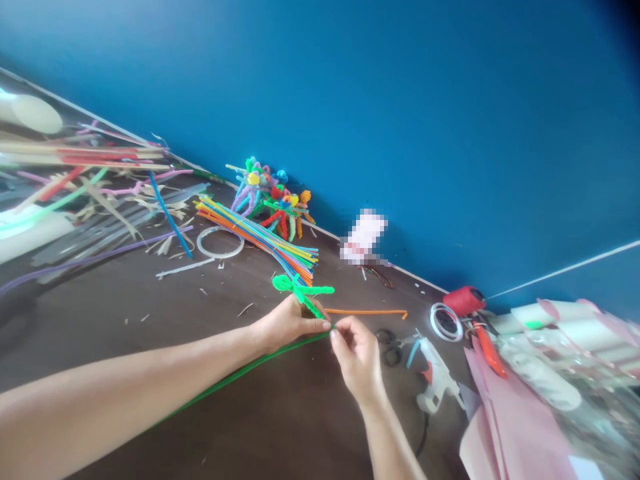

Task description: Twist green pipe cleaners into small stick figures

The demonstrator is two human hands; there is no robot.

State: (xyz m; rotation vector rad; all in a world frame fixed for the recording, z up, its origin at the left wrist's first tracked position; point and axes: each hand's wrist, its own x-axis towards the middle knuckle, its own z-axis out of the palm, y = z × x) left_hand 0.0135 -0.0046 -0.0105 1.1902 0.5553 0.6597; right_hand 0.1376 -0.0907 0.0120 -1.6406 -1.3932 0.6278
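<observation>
A bright green pipe-cleaner figure [300, 288], with a looped end and short arms, sticks up from my left hand [295, 325], whose fingers and thumb are closed on it. My right hand [356, 347] is pinched at the fingertips beside my left thumb, on the tip of a long dark green strand [250, 365]. That strand runs down and left beneath my left forearm. Just beyond my hands lies an orange pipe cleaner [370, 312] with a bent end. A bundle of multicoloured pipe cleaners [260, 233] rests behind the green figure.
Small pipe-cleaner figures [275, 197] stand against the blue wall. A white ring [220, 243] and loose strips lie left. To the right are scissors [390, 347], a glue gun [440, 377], a red spool [463, 301], tape rolls [447, 323] and pink sheets [515, 413].
</observation>
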